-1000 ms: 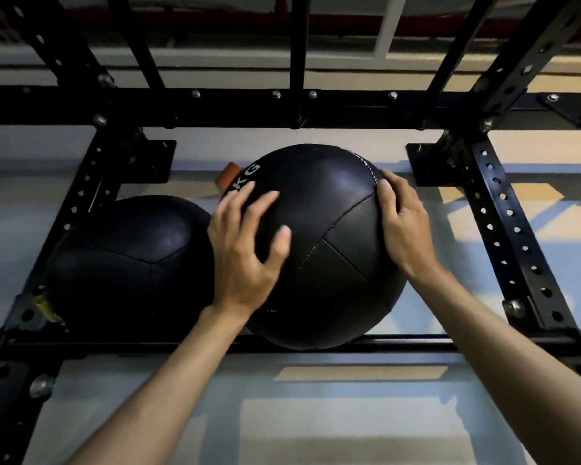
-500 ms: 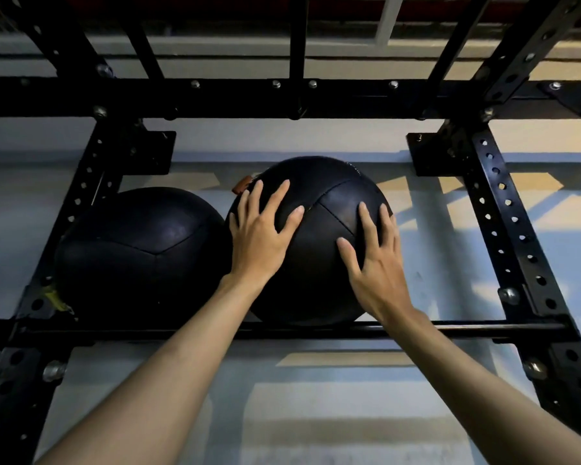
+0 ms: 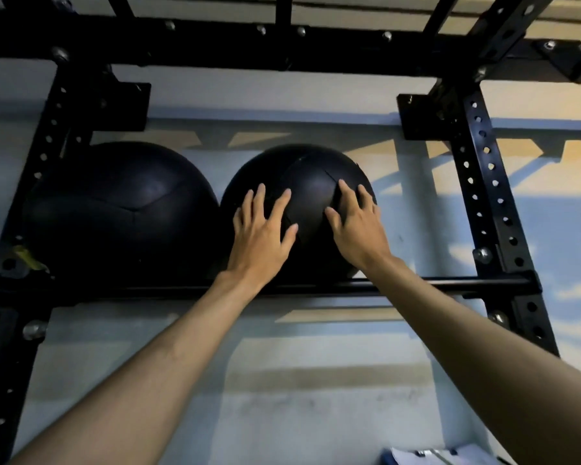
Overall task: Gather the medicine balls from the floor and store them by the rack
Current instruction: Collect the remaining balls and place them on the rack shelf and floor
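Since a second ago both hands have slid off the ball's flanks onto its near face, and its KG lettering and orange tag have rolled out of view.

Nearest us, a blue-and-white item (image 3: 430,456) shows at the lower edge; we cannot identify it. Pale floor (image 3: 299,414) comes next, then the front rail (image 3: 450,284) of the rack (image 3: 483,182).

Past the rail, left hand (image 3: 260,236) and right hand (image 3: 358,229) lie on the medicine ball (image 3: 309,176), fingers spread and straight, palms pressing. Neither hand curls round anything. We note the ball on the floor inside the rack, just behind the rail, and it appears to touch a second ball (image 3: 121,209) on its left. Rear beam (image 3: 215,45) runs behind both.

Handling, our judgement: heavy, going by the weight marking. Stitched panels look matte, not slick, and the shell probably yields a little under the palms. It should roll freely on flat floor. We would take it with two open palms on opposite flanks, low on the curve, never by a seam.
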Available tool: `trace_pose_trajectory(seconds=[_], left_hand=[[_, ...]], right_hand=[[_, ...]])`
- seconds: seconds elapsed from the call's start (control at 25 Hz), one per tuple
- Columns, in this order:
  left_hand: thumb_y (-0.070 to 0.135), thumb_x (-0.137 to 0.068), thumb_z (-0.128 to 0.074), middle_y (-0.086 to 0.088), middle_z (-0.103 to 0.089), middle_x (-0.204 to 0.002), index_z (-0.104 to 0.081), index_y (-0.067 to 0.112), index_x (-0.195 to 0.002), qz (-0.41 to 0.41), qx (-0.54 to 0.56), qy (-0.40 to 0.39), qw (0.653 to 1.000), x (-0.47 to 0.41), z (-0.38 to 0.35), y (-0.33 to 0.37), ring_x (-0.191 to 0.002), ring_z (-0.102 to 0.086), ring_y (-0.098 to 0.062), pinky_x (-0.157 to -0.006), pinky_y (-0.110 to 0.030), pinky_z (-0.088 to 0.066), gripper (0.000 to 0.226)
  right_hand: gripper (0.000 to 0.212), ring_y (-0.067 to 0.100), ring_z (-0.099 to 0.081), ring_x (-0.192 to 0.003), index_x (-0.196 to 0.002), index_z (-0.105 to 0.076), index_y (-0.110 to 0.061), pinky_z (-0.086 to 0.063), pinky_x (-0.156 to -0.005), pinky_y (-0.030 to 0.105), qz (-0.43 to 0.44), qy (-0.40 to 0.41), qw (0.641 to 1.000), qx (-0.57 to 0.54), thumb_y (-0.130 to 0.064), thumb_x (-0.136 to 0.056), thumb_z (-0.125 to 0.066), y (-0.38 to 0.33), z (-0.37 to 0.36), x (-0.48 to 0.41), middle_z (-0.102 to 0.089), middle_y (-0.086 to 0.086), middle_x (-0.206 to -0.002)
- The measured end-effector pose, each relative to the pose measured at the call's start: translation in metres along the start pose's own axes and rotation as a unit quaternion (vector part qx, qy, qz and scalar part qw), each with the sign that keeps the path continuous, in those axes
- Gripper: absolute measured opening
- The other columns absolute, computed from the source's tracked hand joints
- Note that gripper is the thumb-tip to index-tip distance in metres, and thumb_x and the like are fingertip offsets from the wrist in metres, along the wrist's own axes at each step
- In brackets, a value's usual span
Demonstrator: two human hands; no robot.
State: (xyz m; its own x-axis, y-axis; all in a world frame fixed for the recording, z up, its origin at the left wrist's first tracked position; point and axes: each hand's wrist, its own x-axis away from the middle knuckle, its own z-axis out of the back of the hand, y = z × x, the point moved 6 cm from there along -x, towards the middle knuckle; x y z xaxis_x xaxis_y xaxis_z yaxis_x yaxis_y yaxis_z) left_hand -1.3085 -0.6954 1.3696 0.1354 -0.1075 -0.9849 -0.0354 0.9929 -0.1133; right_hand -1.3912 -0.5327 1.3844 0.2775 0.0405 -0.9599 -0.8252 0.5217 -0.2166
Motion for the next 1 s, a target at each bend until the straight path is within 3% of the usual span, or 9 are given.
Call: trace_pose_trajectory(seconds=[0.08,0.16,0.24,0.4,0.52,0.6,0.72,0.84,1.0], left_hand=[[0.028,-0.095,-0.055,-0.017,-0.045,-0.146,-0.056,0.018,-0.133,-0.068,-0.026,0.066,0.995,0.021,0.009,0.031,-0.137,-0.039,-0.034,-0.109,-0.051,-0.036,0.039],[0.023,-0.091,-0.054,-0.011,-0.058,-0.120,-0.064,0.016,-0.112,-0.129,-0.011,0.080,0.988,0.052,-0.002,0.068,-0.115,-0.054,-0.031,-0.094,-0.047,-0.042,0.024],[0.022,-0.092,-0.053,-0.008,-0.060,-0.105,-0.062,0.016,-0.106,-0.119,0.029,-0.007,0.992,0.085,-0.032,0.097,-0.099,-0.058,-0.032,-0.082,-0.045,-0.044,0.018],[0.026,-0.098,-0.047,-0.007,-0.067,-0.106,-0.056,0.016,-0.108,-0.064,0.120,-0.233,0.963,0.174,-0.108,0.163,-0.094,-0.065,-0.034,-0.075,-0.040,-0.051,0.017],[0.030,-0.098,-0.048,-0.006,-0.067,-0.111,-0.055,0.018,-0.109,-0.096,0.158,-0.365,0.913,0.275,-0.149,0.235,-0.101,-0.065,-0.033,-0.077,-0.039,-0.049,0.018],[0.027,-0.097,-0.051,-0.011,-0.059,-0.126,-0.052,0.017,-0.124,-0.113,0.154,-0.432,0.882,0.346,-0.164,0.279,-0.101,-0.065,-0.036,-0.072,-0.039,-0.047,0.029],[0.016,-0.087,-0.063,-0.024,-0.050,-0.131,-0.047,0.009,-0.138,-0.074,0.175,-0.374,0.908,0.405,-0.156,0.304,-0.087,-0.067,-0.039,-0.060,-0.040,-0.052,0.054],[0.012,-0.083,-0.065,-0.022,-0.056,-0.116,-0.046,0.009,-0.142,-0.035,0.253,-0.272,0.928,0.446,-0.141,0.316,-0.089,-0.060,-0.038,-0.068,-0.043,-0.052,0.061],[0.017,-0.088,-0.054,-0.014,-0.057,-0.105,-0.054,0.012,-0.133,-0.072,0.329,-0.355,0.872,0.533,-0.146,0.354,-0.089,-0.060,-0.036,-0.072,-0.046,-0.051,0.045]], right_hand=[[0.048,0.037,-0.037,-0.135,-0.147,-0.036,-0.025,-0.038,-0.107,0.049,0.006,0.013,1.000,0.024,-0.034,-0.101,-0.048,0.006,0.009,0.026,-0.037,0.013,-0.151],[0.036,0.035,-0.047,-0.122,-0.134,-0.048,-0.019,-0.040,-0.098,0.046,0.001,0.005,0.998,0.065,-0.028,-0.099,-0.049,0.023,0.019,0.069,-0.052,0.013,-0.132],[0.030,0.035,-0.050,-0.118,-0.126,-0.055,-0.017,-0.041,-0.096,0.046,-0.020,-0.032,0.992,0.118,-0.027,-0.098,-0.050,0.055,0.025,0.118,-0.059,0.012,-0.123],[0.026,0.034,-0.062,-0.106,-0.116,-0.061,-0.017,-0.050,-0.086,0.043,-0.089,-0.152,0.966,0.188,-0.032,-0.100,-0.047,0.131,0.044,0.239,-0.068,0.010,-0.115],[0.027,0.039,-0.063,-0.102,-0.114,-0.059,-0.013,-0.048,-0.078,0.040,-0.189,-0.290,0.909,0.233,-0.032,-0.101,-0.045,0.181,0.059,0.349,-0.068,0.016,-0.112],[0.031,0.042,-0.062,-0.105,-0.118,-0.057,-0.011,-0.047,-0.079,0.042,-0.250,-0.369,0.858,0.254,-0.033,-0.101,-0.044,0.209,0.073,0.420,-0.066,0.020,-0.115],[0.029,0.044,-0.064,-0.102,-0.117,-0.056,-0.011,-0.047,-0.075,0.041,-0.306,-0.446,0.796,0.273,-0.031,-0.101,-0.042,0.236,0.094,0.517,-0.066,0.021,-0.112],[0.031,0.042,-0.064,-0.103,-0.121,-0.056,-0.012,-0.049,-0.078,0.042,-0.375,-0.487,0.741,0.271,-0.031,-0.102,-0.042,0.253,0.112,0.604,-0.066,0.020,-0.115],[0.033,0.042,-0.064,-0.106,-0.121,-0.058,-0.012,-0.050,-0.081,0.042,-0.436,-0.500,0.700,0.264,-0.033,-0.102,-0.041,0.262,0.113,0.681,-0.066,0.020,-0.118]])
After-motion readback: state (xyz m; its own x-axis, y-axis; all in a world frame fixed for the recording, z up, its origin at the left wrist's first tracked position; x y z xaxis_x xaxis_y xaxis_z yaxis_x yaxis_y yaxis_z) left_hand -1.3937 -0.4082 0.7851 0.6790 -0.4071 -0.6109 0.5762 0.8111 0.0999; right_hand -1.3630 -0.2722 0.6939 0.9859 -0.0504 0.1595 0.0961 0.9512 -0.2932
